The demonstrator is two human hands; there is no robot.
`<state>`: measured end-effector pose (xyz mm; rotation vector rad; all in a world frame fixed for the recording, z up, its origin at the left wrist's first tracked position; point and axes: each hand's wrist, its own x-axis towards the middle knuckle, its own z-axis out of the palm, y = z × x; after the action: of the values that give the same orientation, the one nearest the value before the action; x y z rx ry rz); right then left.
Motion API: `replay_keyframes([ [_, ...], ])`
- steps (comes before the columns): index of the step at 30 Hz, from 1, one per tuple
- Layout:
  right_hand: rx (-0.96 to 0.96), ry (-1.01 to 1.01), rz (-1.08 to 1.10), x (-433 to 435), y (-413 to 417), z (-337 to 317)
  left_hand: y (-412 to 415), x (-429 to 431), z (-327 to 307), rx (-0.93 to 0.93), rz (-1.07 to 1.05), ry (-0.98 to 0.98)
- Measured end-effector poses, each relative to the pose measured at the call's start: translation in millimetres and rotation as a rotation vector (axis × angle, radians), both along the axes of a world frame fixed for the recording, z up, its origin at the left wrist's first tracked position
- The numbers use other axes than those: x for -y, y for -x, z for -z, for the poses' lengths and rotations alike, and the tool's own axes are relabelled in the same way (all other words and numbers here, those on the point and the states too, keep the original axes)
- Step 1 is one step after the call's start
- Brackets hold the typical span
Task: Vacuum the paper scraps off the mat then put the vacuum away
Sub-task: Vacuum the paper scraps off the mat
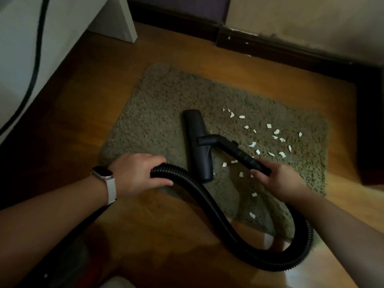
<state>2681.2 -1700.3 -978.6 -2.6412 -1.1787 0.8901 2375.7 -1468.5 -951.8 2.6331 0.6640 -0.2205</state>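
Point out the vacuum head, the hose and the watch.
vacuum head (195, 129), head view, upper part of its black top.
hose (180, 171), head view, ribbed stretch beside the vacuum head.
watch (102, 173), head view, its face.

L grip (137, 173), R grip (277, 179) curled tight

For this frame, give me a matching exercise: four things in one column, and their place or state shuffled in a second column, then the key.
Column A
1. left hand
2. right hand
3. floor nozzle
4. paper scraps

Column B
a. grips the rigid tube
b. lies on the mat, left of most scraps
c. grips the ribbed hose
d. white, scattered over the mat's right part

Pairs: 1-c, 2-a, 3-b, 4-d
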Motion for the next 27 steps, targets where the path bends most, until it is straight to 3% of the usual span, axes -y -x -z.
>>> replay_keyframes([
  [5, -0.022, -0.069, 0.191, 34.5, -29.1, -2.7, -8.3, 0.2, 6.3, 0.069, 0.006, -0.005],
  [10, -0.048, -0.099, 0.247, 48.4, -35.6, -4.4, -33.0, -0.7, -2.0, 0.160, 0.124, -0.073],
  [19, -0.024, -0.064, 0.111, 33.6, -21.1, -7.1, -73.4, -6.4, -14.4, 0.023, 0.252, -0.096],
  [24, 0.008, -0.013, 0.169, 44.5, -31.4, -4.9, -89.7, 2.6, -36.7, -0.204, 0.316, -0.121],
  [27, -0.003, -0.021, 0.218, 56.0, -40.8, -9.2, -96.2, 17.9, -48.4, -0.251, 0.237, -0.103],
])
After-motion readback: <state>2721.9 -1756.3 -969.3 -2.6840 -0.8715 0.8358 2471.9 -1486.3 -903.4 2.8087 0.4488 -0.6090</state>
